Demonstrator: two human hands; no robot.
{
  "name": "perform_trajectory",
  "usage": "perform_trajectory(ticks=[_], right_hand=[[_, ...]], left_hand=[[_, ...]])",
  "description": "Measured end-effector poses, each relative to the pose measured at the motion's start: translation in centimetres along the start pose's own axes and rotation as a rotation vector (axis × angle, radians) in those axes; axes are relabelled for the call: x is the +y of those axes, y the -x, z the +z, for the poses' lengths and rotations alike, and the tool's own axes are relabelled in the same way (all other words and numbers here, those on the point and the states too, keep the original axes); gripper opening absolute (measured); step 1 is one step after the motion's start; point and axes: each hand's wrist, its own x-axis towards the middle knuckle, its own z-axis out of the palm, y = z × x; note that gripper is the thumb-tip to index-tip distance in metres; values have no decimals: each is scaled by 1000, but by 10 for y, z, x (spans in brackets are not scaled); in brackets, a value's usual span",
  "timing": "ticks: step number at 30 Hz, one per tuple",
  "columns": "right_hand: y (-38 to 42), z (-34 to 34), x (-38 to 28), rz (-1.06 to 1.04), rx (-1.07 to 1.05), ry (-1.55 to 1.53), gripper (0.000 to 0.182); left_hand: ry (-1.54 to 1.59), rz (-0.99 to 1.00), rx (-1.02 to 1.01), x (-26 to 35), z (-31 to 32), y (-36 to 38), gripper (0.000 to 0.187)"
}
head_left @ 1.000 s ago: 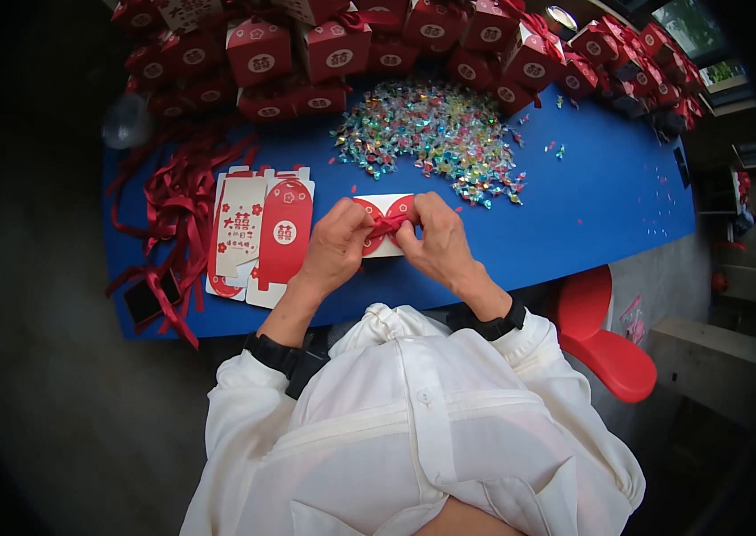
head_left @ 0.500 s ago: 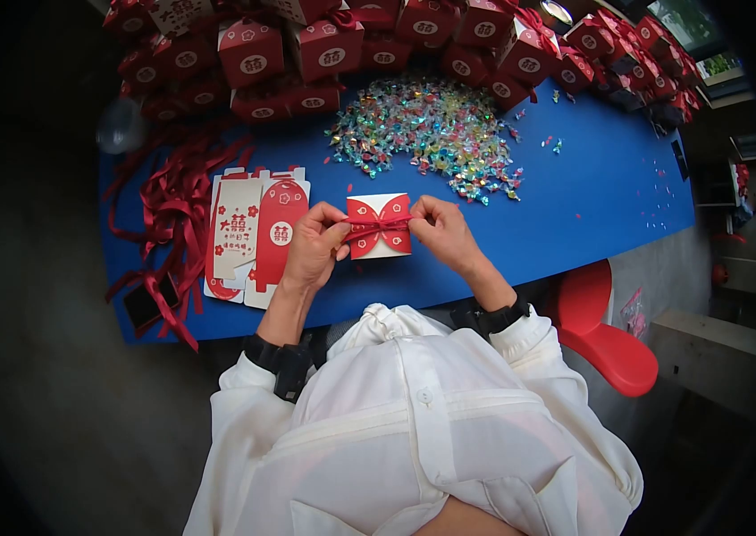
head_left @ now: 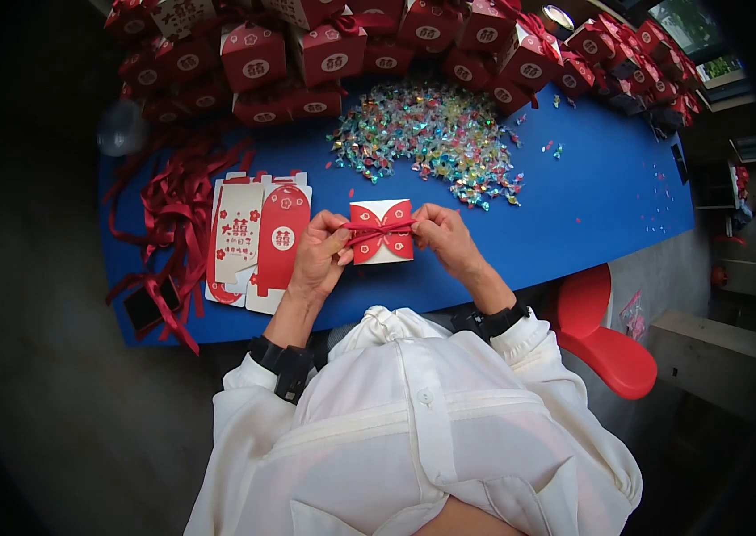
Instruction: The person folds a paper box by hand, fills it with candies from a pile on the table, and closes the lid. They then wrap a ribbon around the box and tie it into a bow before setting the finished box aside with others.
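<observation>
A small red and white box (head_left: 382,248) lies on the blue table in front of me. Across its top runs a red ribbon (head_left: 382,229), knotted at the middle. My left hand (head_left: 320,253) pinches the ribbon at the box's left side, with fingers closed. On the right side, my right hand (head_left: 446,238) grips the other part of the ribbon between thumb and fingers. Flat unfolded cartons (head_left: 281,259) lie just left of my left hand, and loose red ribbons (head_left: 177,210) are heaped beyond them.
Wrapped candies (head_left: 432,134) are piled on the blue table (head_left: 601,205) beyond the box. Stacked red gift boxes (head_left: 253,64) line its far edge. A dark flat object (head_left: 150,304) lies under ribbons at the left. A red chair (head_left: 606,344) stands at the near right.
The view has shifted slightly. Both hands still hold the ribbon at the box's sides, and the right hand's fingers have turned a little.
</observation>
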Motion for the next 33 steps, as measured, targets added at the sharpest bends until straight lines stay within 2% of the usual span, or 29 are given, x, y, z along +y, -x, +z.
perform_trajectory(ticks=[5, 7, 8, 10, 11, 12, 13, 14, 15, 17, 18, 21, 26, 29, 32, 33], right_hand=[[0, -1, 4, 26, -13, -126, 12], [1, -3, 2, -51, -1, 76, 13], [3, -7, -2, -53, -3, 77, 13], [7, -14, -22, 104, -96, 303, 36], [9, -15, -30, 100, -100, 307, 36], [12, -15, -37, -17, -114, 466, 58], [14, -15, -45, -134, -126, 623, 81], [13, -15, -55, -31, -219, 668, 110], [12, -15, -51, -33, -216, 671, 110], [7, -16, -36, -351, -296, 812, 116], [5, -14, -33, -412, -314, 900, 120], [-2, -8, -36, -320, -349, 872, 120], [-10, -11, -42, -272, -382, 940, 119], [-16, -14, -54, -235, -376, 874, 117], [-17, -18, -86, -171, -228, 637, 110], [-22, -28, -88, -287, -157, 657, 107]], left_hand=[[-10, 2, 5, 0, 2, 1, 10], [-37, 9, 1, 3, 2, 0, 10], [-94, -7, -13, 6, 0, 1, 9], [-152, -16, -28, 11, 2, 3, 10], [-238, -6, -7, 15, 6, 6, 18], [-324, 4, 14, 20, 10, 9, 27], [-324, 7, 13, 24, 12, 11, 27], [-362, 3, -1, 28, 14, 15, 36], [-399, -3, -17, 31, 14, 17, 44], [-408, -21, -23, 33, 11, 19, 46], [-419, -38, -25, 34, 9, 21, 48], [-443, -54, 10, 35, 4, 23, 45], [-526, -103, 4, 35, 4, 23, 45], [-505, -109, 7, 36, 0, 20, 45], [-494, -102, 23, 39, -3, 20, 41], [-479, -100, 37, 40, -6, 20, 40]])
